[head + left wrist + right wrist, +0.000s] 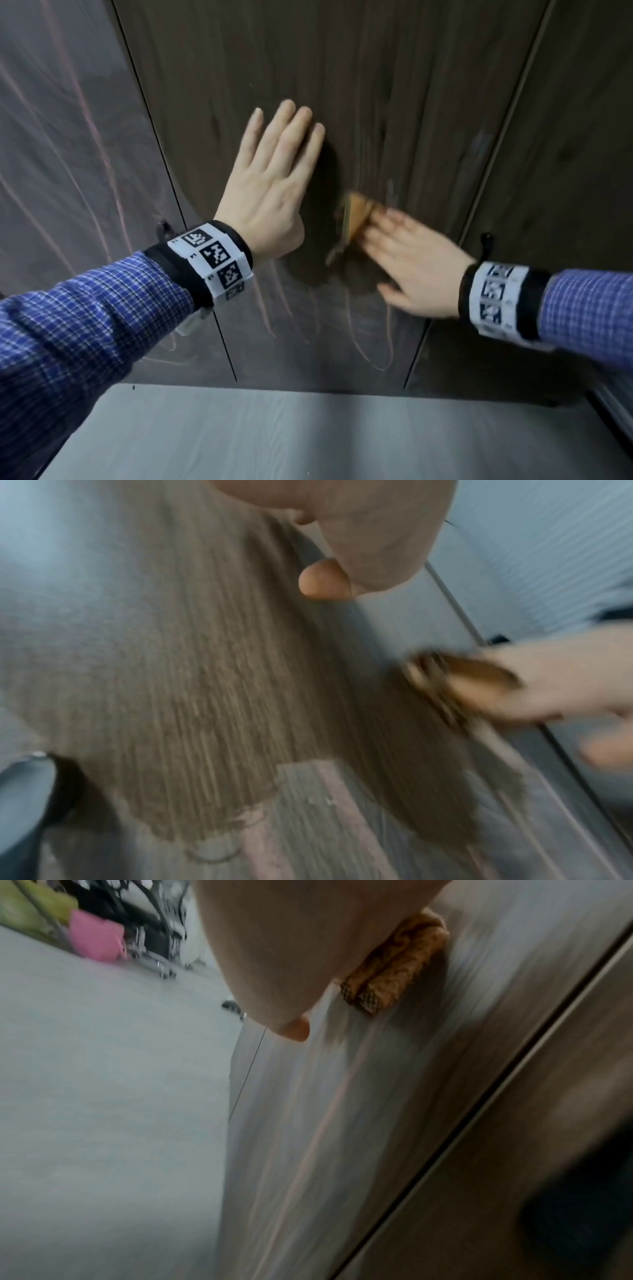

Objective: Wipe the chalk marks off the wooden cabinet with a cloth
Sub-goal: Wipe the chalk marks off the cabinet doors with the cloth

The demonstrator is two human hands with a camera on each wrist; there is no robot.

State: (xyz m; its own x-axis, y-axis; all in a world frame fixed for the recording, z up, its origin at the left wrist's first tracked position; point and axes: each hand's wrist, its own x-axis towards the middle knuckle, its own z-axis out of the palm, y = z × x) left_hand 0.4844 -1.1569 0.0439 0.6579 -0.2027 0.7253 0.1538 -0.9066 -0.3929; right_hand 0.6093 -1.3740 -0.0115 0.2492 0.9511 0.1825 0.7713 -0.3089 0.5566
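A dark wooden cabinet door (pixel 394 102) fills the head view. Pink and white chalk marks (pixel 363 329) run across its lower part, and the patch around my hands looks dark and wiped. My left hand (pixel 274 178) lies flat on the door with straight fingers. To its right, my right hand (pixel 411 260) presses a folded orange-brown cloth (pixel 356 216) against the door with straight fingers; both are blurred. In the right wrist view the cloth (pixel 400 969) shows as a folded waffle-weave pad under the hand. The left wrist view shows the cloth (pixel 455 680) beneath those fingers.
A neighbouring door (pixel 68 154) on the left carries long pink chalk streaks. Another door panel (pixel 565 154) stands to the right, with a black handle (pixel 486 243) beside the gap. Pale grey floor (pixel 274 438) lies below. Chairs and a pink bag (pixel 95 942) stand far off.
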